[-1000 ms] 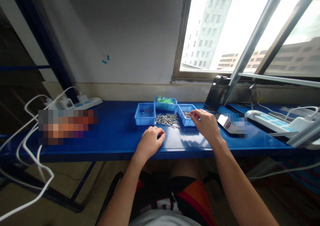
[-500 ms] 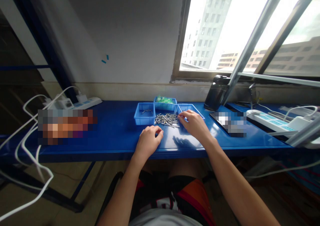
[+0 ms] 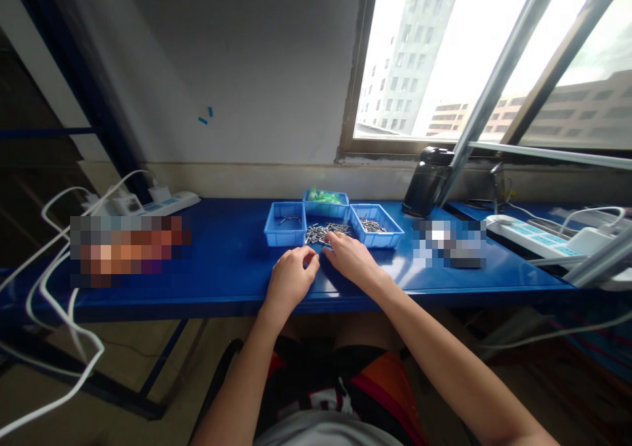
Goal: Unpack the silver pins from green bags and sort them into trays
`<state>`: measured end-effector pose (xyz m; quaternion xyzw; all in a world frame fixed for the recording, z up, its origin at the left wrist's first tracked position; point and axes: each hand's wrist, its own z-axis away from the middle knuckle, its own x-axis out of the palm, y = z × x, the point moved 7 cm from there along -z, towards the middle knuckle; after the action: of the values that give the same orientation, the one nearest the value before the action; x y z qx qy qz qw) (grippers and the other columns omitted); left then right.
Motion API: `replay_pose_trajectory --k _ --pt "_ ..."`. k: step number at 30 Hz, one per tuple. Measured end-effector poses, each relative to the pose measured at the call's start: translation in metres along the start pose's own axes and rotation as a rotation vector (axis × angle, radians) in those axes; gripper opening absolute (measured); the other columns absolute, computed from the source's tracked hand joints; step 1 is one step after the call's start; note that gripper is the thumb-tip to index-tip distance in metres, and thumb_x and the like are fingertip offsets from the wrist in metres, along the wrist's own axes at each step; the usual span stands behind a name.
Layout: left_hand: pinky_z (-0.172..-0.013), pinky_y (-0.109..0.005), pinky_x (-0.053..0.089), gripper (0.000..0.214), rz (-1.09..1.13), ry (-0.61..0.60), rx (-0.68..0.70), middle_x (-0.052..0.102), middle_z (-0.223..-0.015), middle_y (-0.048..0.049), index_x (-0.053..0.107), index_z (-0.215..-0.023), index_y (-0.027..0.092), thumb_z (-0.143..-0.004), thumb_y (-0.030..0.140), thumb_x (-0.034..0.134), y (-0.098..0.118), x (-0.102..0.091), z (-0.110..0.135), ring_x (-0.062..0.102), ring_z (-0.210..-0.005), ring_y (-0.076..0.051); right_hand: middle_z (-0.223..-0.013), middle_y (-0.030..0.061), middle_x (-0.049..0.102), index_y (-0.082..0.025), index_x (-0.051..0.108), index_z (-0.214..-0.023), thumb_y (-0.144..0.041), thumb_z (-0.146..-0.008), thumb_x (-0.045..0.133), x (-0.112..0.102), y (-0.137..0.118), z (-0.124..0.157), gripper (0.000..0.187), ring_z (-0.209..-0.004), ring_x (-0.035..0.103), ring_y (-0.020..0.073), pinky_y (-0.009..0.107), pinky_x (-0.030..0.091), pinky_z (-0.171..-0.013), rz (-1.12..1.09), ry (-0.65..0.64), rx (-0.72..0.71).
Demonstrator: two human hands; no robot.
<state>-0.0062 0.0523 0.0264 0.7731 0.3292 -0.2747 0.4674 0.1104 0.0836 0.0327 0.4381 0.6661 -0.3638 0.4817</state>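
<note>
A loose pile of small metal pins (image 3: 320,230) lies on the blue bench (image 3: 222,261) between two blue trays. My right hand (image 3: 351,259) rests at the near edge of the pile, its fingertips touching the pins. My left hand (image 3: 291,278) sits just left of it on the bench, fingers curled, thumb and forefinger pinched near the pile; what they hold is too small to see. The left tray (image 3: 286,225) holds a few pins. The right tray (image 3: 375,226) holds several more.
A third blue tray (image 3: 326,199) with green parts stands behind the pile. A black jug (image 3: 427,182) stands under the window. Power strips (image 3: 533,238) and white cables (image 3: 59,248) lie at both ends of the bench. Blurred patches cover two objects.
My right hand left the right tray and moved left to the near edge of the pin pile. My left hand shifted slightly forward toward the pile.
</note>
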Motion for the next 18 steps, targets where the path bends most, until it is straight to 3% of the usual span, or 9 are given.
replay_pose_trajectory --k 18 --pt "-0.066 -0.026 0.042 0.021 0.009 -0.034 0.013 0.069 -0.084 -0.0023 0.063 -0.082 0.023 -0.086 0.031 0.044 0.0031 0.0003 0.0015 0.062 -0.081 -0.019 -0.096 0.0116 0.065 -0.015 0.058 -0.094 -0.022 -0.094 0.034 0.0072 0.0098 -0.0068 0.026 -0.084 0.065 0.0215 0.027 0.046 -0.067 0.059 -0.004 0.03"
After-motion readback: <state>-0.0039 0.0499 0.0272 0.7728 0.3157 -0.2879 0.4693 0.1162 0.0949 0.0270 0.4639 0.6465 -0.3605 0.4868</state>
